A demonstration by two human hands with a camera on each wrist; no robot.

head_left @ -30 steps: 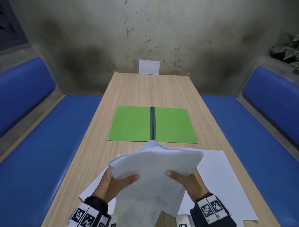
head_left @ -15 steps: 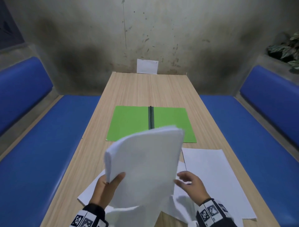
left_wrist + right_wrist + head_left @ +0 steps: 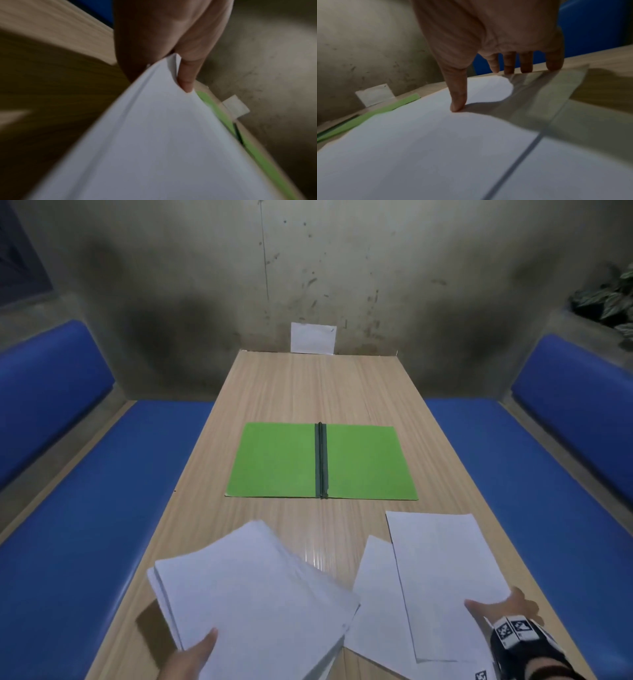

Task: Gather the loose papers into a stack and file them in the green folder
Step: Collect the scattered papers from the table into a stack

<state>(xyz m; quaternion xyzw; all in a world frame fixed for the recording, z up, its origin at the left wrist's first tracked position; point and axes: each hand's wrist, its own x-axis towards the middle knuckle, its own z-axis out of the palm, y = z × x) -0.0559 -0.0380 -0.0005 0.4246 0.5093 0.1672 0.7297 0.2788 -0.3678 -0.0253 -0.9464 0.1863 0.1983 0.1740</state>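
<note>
The green folder (image 3: 281,462) lies open and flat in the middle of the wooden table (image 3: 308,385), its dark spine running away from me. My left hand (image 3: 197,652) holds a stack of white papers (image 3: 250,587) just above the table's near left, thumb on top, fingers hidden beneath; the left wrist view shows the thumb pinching the stack (image 3: 163,135). My right hand (image 3: 496,609) rests on a loose sheet (image 3: 442,570) at the near right. Its thumb presses the sheet (image 3: 436,142) and its straight fingers reach the right edge. A second loose sheet (image 3: 373,594) lies partly under the first.
Blue padded benches (image 3: 102,508) (image 3: 531,491) run along both sides of the table. A white card (image 3: 313,338) leans against the stained wall at the far end. A leafy plant (image 3: 613,299) sits on the ledge at the upper right.
My right hand has let go of the stack and moved right onto the loose sheet. The left hand has swung the stack down and to the left, from upright to nearly flat.
</note>
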